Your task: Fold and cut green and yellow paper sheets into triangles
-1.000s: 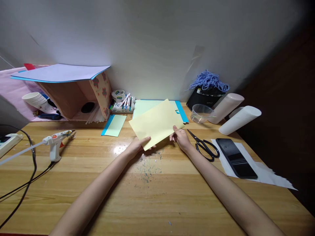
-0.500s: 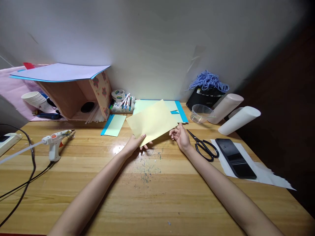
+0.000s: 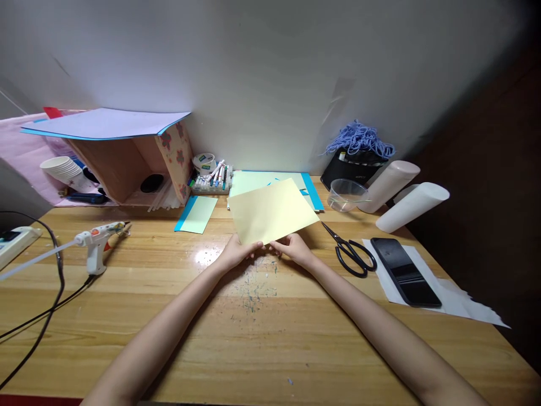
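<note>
Head view gives me the pale yellow sheet in the middle, held slantwise above the counter, with one corner pointing to the person. The left hand grips its near left edge, thumb on top; the right hand pinches it just beside that near corner, with the fingers partly hidden below.

As far as I can judge, work on this sheet is at an early point: its visible face carries no drawing and no glued piece, and I see no cut in its edges. How much is left, I cannot tell from where I stand.

Behind it, partly covered, lie light green sheets with blue borders, and small blue pieces show there. To the left is a smaller green card with a blue strip, so some paper seems already prepared. The scissors lie to the right of the hands, untouched, and the glue gun rests far on the left. Small dark scraps are scattered on the counter nearer to the person.
</note>
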Tool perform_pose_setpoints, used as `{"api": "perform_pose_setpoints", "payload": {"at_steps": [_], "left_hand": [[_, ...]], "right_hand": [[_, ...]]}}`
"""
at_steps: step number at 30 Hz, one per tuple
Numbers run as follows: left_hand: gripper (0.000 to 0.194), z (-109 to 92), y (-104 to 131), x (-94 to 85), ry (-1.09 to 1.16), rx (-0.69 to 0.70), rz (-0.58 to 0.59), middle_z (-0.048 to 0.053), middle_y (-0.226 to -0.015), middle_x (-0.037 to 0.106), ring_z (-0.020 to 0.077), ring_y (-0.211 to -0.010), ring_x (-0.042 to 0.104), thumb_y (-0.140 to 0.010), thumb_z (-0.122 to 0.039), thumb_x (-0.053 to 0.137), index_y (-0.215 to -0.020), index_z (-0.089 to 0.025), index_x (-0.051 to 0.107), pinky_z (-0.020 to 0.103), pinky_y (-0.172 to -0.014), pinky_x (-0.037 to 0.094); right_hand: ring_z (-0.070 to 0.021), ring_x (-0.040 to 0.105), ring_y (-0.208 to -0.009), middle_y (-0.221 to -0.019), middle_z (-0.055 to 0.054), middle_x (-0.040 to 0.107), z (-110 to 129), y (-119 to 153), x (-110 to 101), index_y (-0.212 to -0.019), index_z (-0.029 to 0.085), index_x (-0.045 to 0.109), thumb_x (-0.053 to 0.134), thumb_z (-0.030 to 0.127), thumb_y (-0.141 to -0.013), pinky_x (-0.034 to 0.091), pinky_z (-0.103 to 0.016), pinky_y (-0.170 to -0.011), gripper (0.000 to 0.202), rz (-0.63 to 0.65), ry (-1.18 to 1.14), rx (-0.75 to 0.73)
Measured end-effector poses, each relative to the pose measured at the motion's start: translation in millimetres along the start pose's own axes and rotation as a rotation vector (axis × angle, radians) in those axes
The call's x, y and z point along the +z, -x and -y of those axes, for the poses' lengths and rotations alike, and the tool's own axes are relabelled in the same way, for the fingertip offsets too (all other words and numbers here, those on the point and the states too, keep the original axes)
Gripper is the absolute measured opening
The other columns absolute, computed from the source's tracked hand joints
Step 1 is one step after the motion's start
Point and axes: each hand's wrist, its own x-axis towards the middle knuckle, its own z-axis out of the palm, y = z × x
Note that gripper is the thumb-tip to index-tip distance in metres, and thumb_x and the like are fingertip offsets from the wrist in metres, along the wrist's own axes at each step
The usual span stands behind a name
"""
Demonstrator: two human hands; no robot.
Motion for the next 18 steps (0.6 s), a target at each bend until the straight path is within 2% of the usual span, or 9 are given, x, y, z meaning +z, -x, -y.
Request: {"api": "perform_pose_setpoints", "payload": {"at_steps": [6,11,18], "left_hand": [[0.031,2,-2,-0.8,-0.039,0.012,-0.007,0.006,-0.063,0.06,0.0092,-0.045,0.046,-0.07,-0.038,0.064,-0.079,-0.009,0.06,0.022,-0.044,0.036],[0.029,1,-4,-9.9,-0.088,0.022,-0.018,0.005,-0.061,0.06,0.0107,-0.05,0.05,-0.07,-0.037,0.063,-0.077,-0.009,0.06,0.021,-0.045,0.037],[0.026,0,-6,-27.9,-0.04,-0.005,-0.004,0.008,-0.061,0.06,0.0082,-0.046,0.046,-0.07,-0.034,0.064,-0.07,-0.008,0.061,0.021,-0.044,0.035]], "right_hand": [[-0.0111,0.05,-0.048,-0.056,-0.004,0.059,-5,0,2,-0.061,0.012,0.061,0.062,0.042,-0.069,0.039,-0.023,-0.048,0.031,-0.122,0.032,0.014],[-0.0094,0.048,-0.041,-0.045,-0.001,0.054,-1,-1,-1,-0.057,0.012,0.061,0.064,0.045,-0.067,0.04,-0.022,-0.044,0.034,-0.226,-0.01,0.004],[-0.0091,0.05,-0.038,-0.046,-0.001,0.056,-3,-9,-22,-0.054,0.014,0.056,0.069,0.045,-0.06,0.042,-0.02,-0.038,0.035,-0.393,-0.091,-0.016]]}}
